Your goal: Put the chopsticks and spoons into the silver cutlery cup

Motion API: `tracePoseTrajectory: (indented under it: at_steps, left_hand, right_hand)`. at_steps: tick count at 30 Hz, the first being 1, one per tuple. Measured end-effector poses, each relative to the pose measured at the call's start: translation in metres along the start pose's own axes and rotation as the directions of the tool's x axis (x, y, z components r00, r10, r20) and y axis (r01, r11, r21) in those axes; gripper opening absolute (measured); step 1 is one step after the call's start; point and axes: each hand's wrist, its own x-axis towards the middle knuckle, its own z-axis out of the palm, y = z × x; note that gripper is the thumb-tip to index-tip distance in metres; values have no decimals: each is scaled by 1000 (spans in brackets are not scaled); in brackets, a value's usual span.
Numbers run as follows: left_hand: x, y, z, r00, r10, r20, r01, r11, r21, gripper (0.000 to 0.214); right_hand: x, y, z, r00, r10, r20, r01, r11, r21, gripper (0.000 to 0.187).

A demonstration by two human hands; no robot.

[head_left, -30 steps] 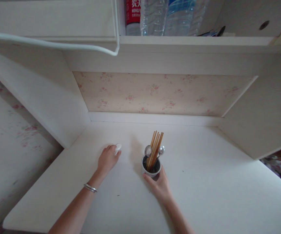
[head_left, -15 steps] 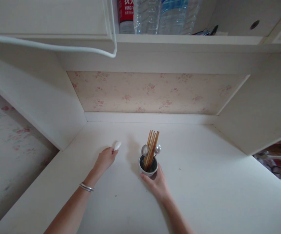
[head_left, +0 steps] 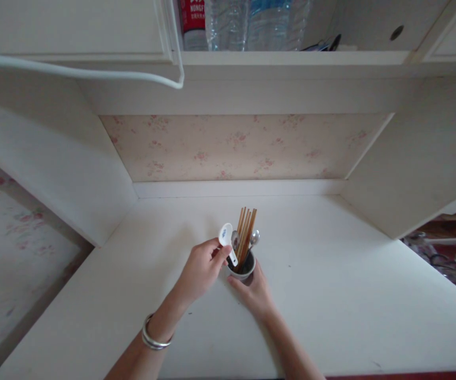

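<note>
Between the thumb and fingers of my left hand (head_left: 203,264) is a white ceramic spoon (head_left: 225,235) with a blue mark in its bowl. The spoon's bowl points up and its handle end slants down over the rim of a small round cup (head_left: 241,275). My right hand (head_left: 256,295) wraps round the cup's near right side. Several wooden chopsticks (head_left: 246,232) lean in the cup. A metal spoon (head_left: 255,237) stands to their right; another metal spoon (head_left: 235,239) at the left is partly hidden behind the white one.
The cup rests on a white desktop (head_left: 323,295). A floral wall panel (head_left: 236,148) closes the back, with white side panels. Overhead, a shelf (head_left: 291,59) holds plastic bottles (head_left: 228,26), and a white rod (head_left: 93,74) juts out at upper left.
My left hand has carried the white spoon rightward from the desktop's left part to the cup, turning its bowl up. My right hand stays on the cup. The view has shifted slightly.
</note>
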Motion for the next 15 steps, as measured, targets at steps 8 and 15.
tracePoseTrajectory:
  at_steps: [8,15]
  left_hand:
    - [2,-29,38,995,103,-2,-101,976,195,22]
    - [-3,-26,43,983,182,19,-178,931,320,17]
  right_hand:
    - [-2,-4,1,1000,-1,7,1,1000,6,67]
    - [-3,-5,3,1000,3,-3,-3,1000,14,65]
